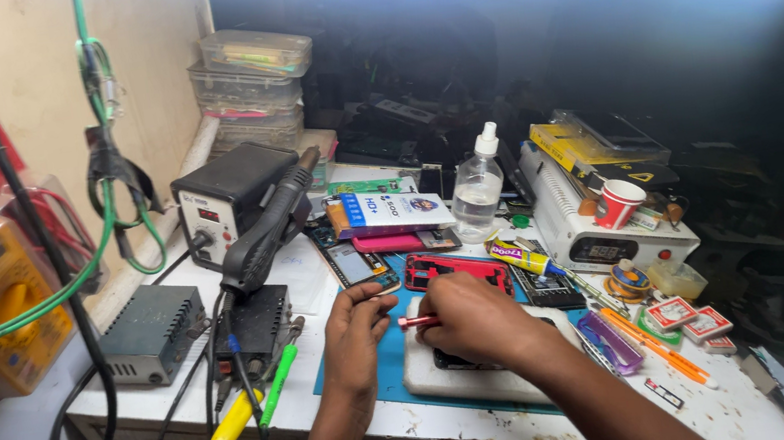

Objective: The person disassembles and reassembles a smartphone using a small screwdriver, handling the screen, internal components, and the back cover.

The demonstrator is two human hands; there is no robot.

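Two hands, right hand [471, 319] gripping red tool [418, 321] (crowded bench)

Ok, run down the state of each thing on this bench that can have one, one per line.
Red-handled tool: held in the right hand.
Left hand: fingers curled, holding nothing I can make out.
Clear bottle: upright, capped.
Red paper cup: upright on the white machine.
Hot-air handle: resting in its stand.

A white workbench [357, 411] fills the lower frame, bearing a blue mat [385, 357], a grey power unit [153, 332] at left, and perhaps card packets [687, 317] at right.
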